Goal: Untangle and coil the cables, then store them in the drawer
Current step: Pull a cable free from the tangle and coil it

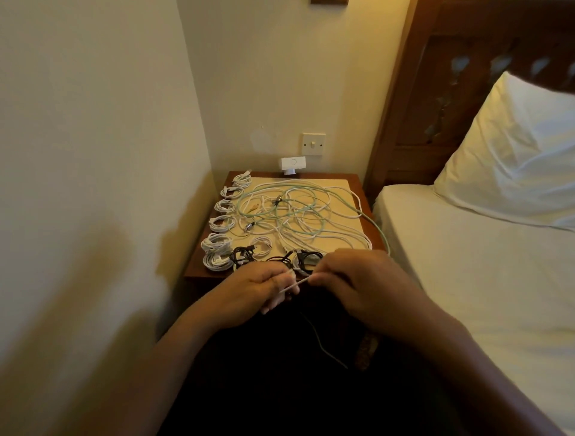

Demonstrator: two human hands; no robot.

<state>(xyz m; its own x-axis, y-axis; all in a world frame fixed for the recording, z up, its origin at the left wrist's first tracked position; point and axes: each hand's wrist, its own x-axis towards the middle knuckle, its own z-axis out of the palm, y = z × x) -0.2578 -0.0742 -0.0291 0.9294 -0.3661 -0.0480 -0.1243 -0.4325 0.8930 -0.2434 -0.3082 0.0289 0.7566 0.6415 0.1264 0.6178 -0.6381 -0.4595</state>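
Two-point hold | I am pinching the white cable [295,283] with left grip [255,295] and right grip [351,280], just off the table [196,269] near edge | short span is running left-right between them, slack hanging below.

Nightstand [354,180]: dark wood, set in the corner between two cream walls [93,124]. A cream mat [337,191] covers most of its top, leaving a wood margin on all sides.

Switch [313,143]: single rocker on a pale plate, mounted on the back wall above the nightstand.

White box [293,163]: small, round mark on its face, standing at the nightstand's back edge, just below the switch.

Bed: just beside the nightstand on the right. White sheet [466,264], smooth. White pillow [513,149] leaning against a carved, dark wood headboard [435,93].

Dark wooden item [329,2]: on the back wall at the top edge, cut off; kind not determinable.
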